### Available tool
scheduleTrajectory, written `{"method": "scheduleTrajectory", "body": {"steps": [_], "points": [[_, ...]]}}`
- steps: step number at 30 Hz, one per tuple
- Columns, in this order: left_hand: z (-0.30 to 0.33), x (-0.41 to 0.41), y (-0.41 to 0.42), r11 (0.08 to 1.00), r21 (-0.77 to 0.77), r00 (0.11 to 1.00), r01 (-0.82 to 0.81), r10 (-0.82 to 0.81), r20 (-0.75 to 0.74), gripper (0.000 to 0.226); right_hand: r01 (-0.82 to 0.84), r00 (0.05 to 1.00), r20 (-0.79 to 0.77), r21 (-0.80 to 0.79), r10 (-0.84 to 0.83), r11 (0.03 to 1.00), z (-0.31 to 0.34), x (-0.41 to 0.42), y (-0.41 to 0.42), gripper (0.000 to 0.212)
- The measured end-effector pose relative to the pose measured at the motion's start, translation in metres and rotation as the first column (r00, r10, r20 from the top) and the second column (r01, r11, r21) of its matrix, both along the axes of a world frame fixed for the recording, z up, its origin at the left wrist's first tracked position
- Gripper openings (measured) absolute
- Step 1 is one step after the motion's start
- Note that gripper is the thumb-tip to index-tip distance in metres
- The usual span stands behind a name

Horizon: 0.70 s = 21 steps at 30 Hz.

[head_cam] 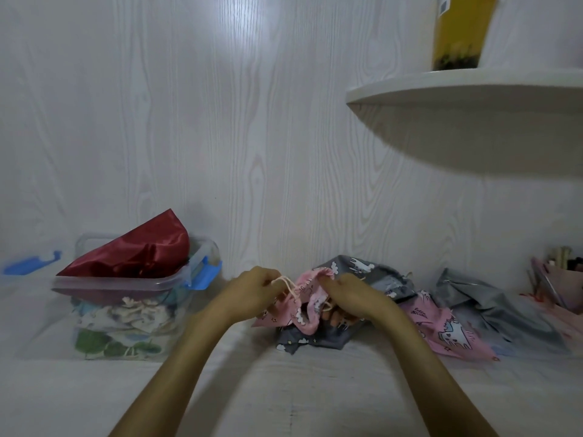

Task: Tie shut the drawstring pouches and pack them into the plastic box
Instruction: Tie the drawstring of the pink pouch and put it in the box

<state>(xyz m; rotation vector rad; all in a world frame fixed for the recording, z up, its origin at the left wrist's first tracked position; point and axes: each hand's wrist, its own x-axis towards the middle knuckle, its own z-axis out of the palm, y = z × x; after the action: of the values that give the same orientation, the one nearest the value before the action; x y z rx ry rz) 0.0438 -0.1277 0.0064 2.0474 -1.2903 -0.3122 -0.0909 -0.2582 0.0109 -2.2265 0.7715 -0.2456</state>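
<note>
Our left hand [252,291] pinches the cream drawstring cord [288,287] while our right hand [347,294] grips the pink unicorn-print fabric pouch [310,305], presumably to cinch its mouth. Three more pouches (roughly) lie beside it; the clear plastic box with blue clips [126,310] sits left, already stuffed.

Dim, cool, bluish light. Soft bright glare patch on white wood-grain wall [252,36], high up near middle. Big dark shadow under white shelf [473,86]. Faint shadows behind clear plastic box [126,282]. Whole picture soft and a bit grainy. Edges stretched and bent by wide lens. Corners darker. Far right things blurry.
</note>
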Motion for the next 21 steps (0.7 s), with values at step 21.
{"method": "scheduleTrajectory", "body": {"steps": [21], "points": [[0.012, 0.011, 0.003, 0.63, -0.507, 0.568, -0.588, -0.124, -0.814, 0.029, -0.27, 0.437, 0.544, 0.839, -0.716, 0.473, 0.016, -0.05, -0.054, 0.035]]}}
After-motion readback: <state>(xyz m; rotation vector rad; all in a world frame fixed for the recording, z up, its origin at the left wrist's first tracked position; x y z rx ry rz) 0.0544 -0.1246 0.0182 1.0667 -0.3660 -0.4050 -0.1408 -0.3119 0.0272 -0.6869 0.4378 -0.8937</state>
